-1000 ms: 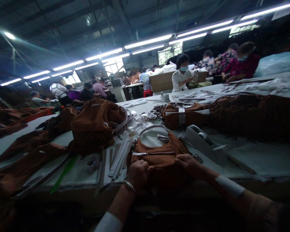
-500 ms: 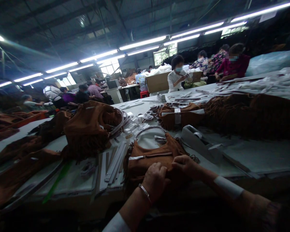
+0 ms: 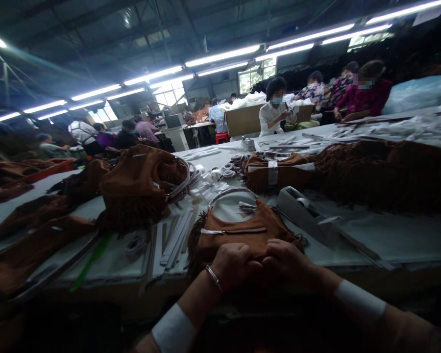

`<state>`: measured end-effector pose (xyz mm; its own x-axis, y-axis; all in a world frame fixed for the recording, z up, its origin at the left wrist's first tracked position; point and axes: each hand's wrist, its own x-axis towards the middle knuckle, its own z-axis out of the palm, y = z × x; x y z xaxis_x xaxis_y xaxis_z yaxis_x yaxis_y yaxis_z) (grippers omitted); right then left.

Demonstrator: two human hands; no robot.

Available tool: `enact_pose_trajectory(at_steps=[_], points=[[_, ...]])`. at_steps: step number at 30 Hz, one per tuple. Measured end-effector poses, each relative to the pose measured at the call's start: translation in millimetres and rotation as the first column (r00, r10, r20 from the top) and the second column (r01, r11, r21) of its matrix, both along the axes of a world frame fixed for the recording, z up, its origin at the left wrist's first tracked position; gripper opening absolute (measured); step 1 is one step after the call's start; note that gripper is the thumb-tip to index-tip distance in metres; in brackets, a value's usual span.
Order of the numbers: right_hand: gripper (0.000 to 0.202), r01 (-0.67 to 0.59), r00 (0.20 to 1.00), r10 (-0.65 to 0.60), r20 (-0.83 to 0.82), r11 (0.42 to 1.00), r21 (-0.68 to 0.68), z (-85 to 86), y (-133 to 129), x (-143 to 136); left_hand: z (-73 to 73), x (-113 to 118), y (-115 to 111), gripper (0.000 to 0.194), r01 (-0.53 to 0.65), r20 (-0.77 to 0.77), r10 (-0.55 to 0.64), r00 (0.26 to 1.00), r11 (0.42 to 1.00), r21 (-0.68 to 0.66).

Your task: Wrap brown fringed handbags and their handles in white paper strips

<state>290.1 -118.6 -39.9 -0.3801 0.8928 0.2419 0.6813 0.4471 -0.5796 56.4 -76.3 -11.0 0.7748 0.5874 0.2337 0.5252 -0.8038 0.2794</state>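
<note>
A brown fringed handbag (image 3: 238, 235) lies at the near edge of the table, its wrapped handle arched away from me and a zipper running across its upper side. My left hand (image 3: 233, 267), with a silver bangle at the wrist, is closed on the bag's near edge. Right beside it, my right hand (image 3: 288, 260) pinches the same edge, the thumbs of both hands nearly meeting. The fringe hangs at the bag's two sides. What lies under my fingers is hidden.
Left of the bag are pale strips (image 3: 174, 240), a green strip (image 3: 91, 262) and another brown bag (image 3: 139, 186). A tape dispenser (image 3: 297, 211) stands to the right, before a dark fringed pile (image 3: 389, 171). Several people sit beyond the table (image 3: 400, 235).
My left hand has shifted slightly left and my right hand slightly right and down along the bag's near edge. The view has tilted slightly.
</note>
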Motion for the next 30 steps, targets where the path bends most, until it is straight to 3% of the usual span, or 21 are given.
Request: enact_pose_trajectory(at_steps=[5,8,13,18,22,26,30], points=[[0.041,0.050,0.998,-0.051,-0.037,0.998,-0.050,-7.3,8.4,11.0,-10.9,-52.6,3.7,0.044,-0.119,0.021,0.118,0.993,0.993,0.024],[0.042,0.070,0.996,-0.073,-0.052,0.995,-0.070,-11.0,9.7,14.0,-16.7,-64.2,-6.7,0.037,-0.168,0.063,0.165,0.984,0.985,0.044],[0.043,0.098,0.994,-0.100,-0.035,0.994,-0.045,-12.2,9.2,17.1,-30.7,-55.4,-18.6,0.046,-0.245,0.174,0.232,0.957,0.968,0.054],[0.049,0.112,0.993,-0.111,0.035,0.993,-0.048,-10.3,11.9,21.2,-26.1,-53.8,2.7,0.044,-0.182,0.165,0.197,0.966,0.978,-0.103],[0.055,0.181,0.977,-0.169,0.130,0.979,-0.091,-12.0,20.1,19.3,-13.2,-48.0,21.0,0.035,-0.254,0.035,0.267,0.963,0.943,-0.214],[0.050,0.236,0.947,-0.182,0.265,0.954,-0.187,-4.6,31.8,12.3,-12.2,-36.9,31.8,0.030,-0.375,-0.145,0.347,0.927,0.878,-0.296],[0.044,0.255,0.921,-0.143,0.362,0.924,-0.285,6.1,42.8,7.7,-10.4,-28.7,41.1,0.030,-0.417,-0.292,0.333,0.897,0.857,-0.302]])
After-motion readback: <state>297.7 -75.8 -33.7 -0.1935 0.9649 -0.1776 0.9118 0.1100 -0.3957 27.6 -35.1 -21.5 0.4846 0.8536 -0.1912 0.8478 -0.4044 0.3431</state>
